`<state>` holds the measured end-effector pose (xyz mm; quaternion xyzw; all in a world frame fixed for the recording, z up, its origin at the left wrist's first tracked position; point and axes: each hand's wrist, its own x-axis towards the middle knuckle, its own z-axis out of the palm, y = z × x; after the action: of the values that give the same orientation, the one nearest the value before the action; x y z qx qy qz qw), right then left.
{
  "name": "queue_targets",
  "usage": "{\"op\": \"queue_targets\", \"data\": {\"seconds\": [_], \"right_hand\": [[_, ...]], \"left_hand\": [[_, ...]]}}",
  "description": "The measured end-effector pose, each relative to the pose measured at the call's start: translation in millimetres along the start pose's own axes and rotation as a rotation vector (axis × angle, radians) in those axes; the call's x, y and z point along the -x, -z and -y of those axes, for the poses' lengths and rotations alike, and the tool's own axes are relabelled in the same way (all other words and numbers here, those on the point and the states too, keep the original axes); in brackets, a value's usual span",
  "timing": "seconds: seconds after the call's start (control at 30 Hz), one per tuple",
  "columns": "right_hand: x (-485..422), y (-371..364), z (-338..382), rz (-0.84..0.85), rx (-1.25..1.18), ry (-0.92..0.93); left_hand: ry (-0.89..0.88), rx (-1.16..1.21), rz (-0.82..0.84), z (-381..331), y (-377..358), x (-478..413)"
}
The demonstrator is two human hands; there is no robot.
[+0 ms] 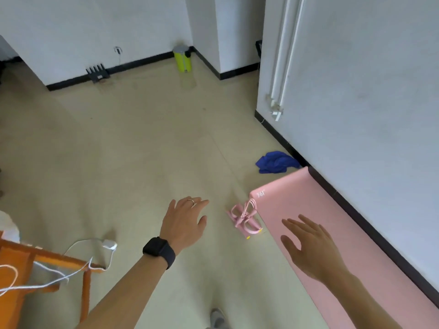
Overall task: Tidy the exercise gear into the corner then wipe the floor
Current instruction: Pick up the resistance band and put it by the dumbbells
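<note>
I judge nothing tidied yet: my left hand point(184, 224) and right hand point(308, 248) hover released and empty, the flat pink foam mat point(344, 233) unrolled by the wall, the pink corded pedal puller point(244, 218) beside it, the crumpled blue cloth point(275, 162) unused.

The person's left hand point(184, 222) wore a thin pale ring point(191, 201) on one finger. A black smartwatch point(158, 251) with a dark rectangular face and matching strap circled that wrist. Both forearms and the right hand point(308, 245) were uncovered. A grey shoe point(217, 317) showed at the bottom edge.
</note>
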<state>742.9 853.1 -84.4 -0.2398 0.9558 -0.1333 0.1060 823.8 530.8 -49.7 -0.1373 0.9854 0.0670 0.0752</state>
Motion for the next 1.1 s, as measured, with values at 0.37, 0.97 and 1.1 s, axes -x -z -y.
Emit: {"op": "queue_targets", "data": {"seconds": [0.37,0.97,1.1], "right_hand": [[-113.4,-68.2,12.1,0.111,-0.174,-0.33],[-331.7,-254.8,-19.4,0.397,-0.436,-0.775],[-365.6,-325.6,-36.6,0.393,-0.443,-0.902]], "left_hand": [[-0.356,-0.161,0.288,10.1,-36.6,-213.1],[-0.663,-0.428,0.781,32.0,-257.1,-476.1],[-0.774,-0.517,0.831,43.4,-337.0,-519.0]]}}
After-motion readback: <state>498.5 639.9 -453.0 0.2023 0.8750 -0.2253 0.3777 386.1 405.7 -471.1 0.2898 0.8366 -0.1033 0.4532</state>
